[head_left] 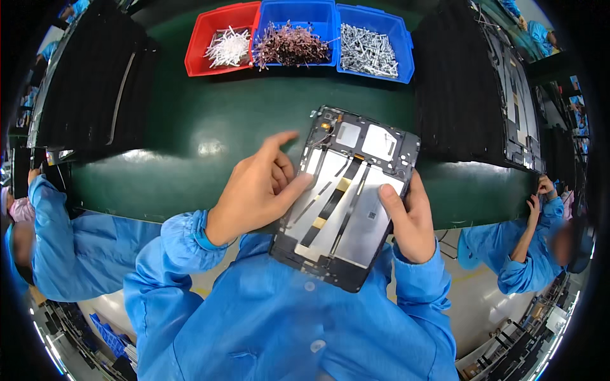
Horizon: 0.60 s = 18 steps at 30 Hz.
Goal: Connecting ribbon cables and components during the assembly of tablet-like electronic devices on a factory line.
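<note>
As the R hand (pixel 415 228) grips the tablet (pixel 356 219) by its R side, thumb on top, prob. to steady it over the bench (pixel 216 130) edge, the L hand (pixel 251 190) is half-open, apparently empty, thumb by the L side; bins (pixel 375 76) sit opp., prob. for quick reach.

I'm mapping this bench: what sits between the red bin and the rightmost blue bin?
In the head view, the middle blue bin, heaped with small brownish-pink parts, sits between them.
</note>
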Tool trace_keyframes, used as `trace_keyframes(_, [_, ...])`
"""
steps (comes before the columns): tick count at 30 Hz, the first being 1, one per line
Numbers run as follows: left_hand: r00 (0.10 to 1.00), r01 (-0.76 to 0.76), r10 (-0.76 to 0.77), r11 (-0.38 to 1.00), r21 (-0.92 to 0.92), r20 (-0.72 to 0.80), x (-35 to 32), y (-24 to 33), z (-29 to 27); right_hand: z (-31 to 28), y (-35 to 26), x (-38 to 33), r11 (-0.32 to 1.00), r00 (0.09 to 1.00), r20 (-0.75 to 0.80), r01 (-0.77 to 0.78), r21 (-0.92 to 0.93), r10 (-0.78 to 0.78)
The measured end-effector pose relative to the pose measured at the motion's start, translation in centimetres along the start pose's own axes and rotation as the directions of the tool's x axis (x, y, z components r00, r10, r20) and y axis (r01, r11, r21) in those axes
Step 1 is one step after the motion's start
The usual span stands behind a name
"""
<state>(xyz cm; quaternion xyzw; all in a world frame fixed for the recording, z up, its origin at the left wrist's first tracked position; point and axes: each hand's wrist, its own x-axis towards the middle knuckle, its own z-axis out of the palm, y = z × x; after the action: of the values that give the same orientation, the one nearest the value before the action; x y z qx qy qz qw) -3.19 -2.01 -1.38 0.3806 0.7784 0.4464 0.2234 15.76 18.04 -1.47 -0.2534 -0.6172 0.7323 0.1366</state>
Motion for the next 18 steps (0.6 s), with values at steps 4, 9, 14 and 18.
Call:
trace_keyframes(4, [0.977, 0.207, -0.167, 0.892, -0.402, 0.132, -0.1, -1.1, -1.1, -0.2, -0.5, 1.9, 0.989, 0.996, 0.086, 0.014, 0.148, -0.027])
trace_keyframes(9, [0.969, 0.151, 0.019, 0.739, -0.657, 0.244, -1.0, 2.3, -1.7, 1.1, -3.4, 4.7, 0.975, 0.957, 0.257, 0.085, 0.204, -0.137])
trace_keyframes(14, [0.904, -0.339, 0.234, 0.903, -0.265, -0.357, -1.7, 3.1, -0.5, 2.8, -8.2, 6.4, 0.645, 0.755, 0.098, 0.614, -0.456, -0.649])
trace_keyframes(18, [0.82, -0.429, 0.506, 0.853, 0.296, -0.267, -1.1, 2.8, 0.0, 4.5, -12.7, 1.6, 0.928, 0.87, 0.338, 0.293, 0.23, -0.359])
